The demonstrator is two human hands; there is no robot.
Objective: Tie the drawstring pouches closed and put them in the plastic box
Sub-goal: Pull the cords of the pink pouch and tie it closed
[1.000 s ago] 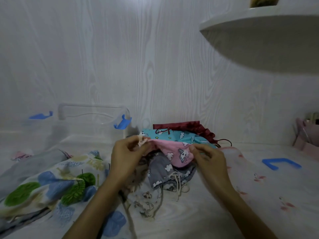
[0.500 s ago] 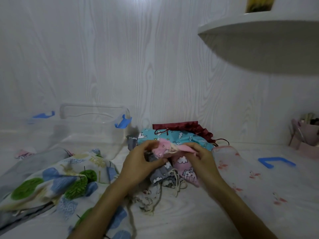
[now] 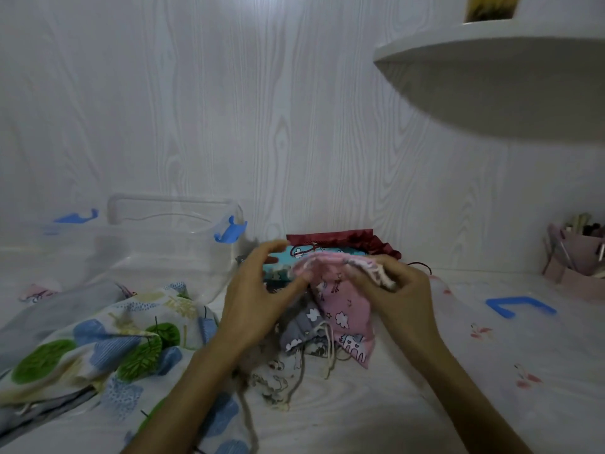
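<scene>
Both hands worked at the gathered mouth of the pink pouch [image 3: 343,309], which hung just in front of the heap of other pouches [image 3: 304,335] on the white table [image 3: 425,404]. The right hand [image 3: 397,290] had its fingers curled round the bunched top edge and what looked like the cord ends — the pictures were too blurred there to separate cord from hem. The left hand [image 3: 258,296] had its thumb pressed against the left side of the gather; its other fingers arched over, loosely spread, gripping nothing that could be made out. The pouch body drooped below, its lower corner resting near a grey pouch [image 3: 301,329] with loose cream cords [image 3: 327,352].

Judgement: the step in hand was cinching and knotting this pouch; no finished knot was visible.

To do it well, the right hand should keep the gather pinched tight while the left takes one cord end, so the mouth does not slacken. Cords should be pulled sideways, evenly, then crossed close against the fabric. Care needed not to catch the stray cords of the pouches beneath.

The clear plastic box [image 3: 170,244] with blue latches [image 3: 229,231] stood open to the left against the wall, well apart from the hands — a patterned cloth [image 3: 98,348] lay in front of it.
</scene>
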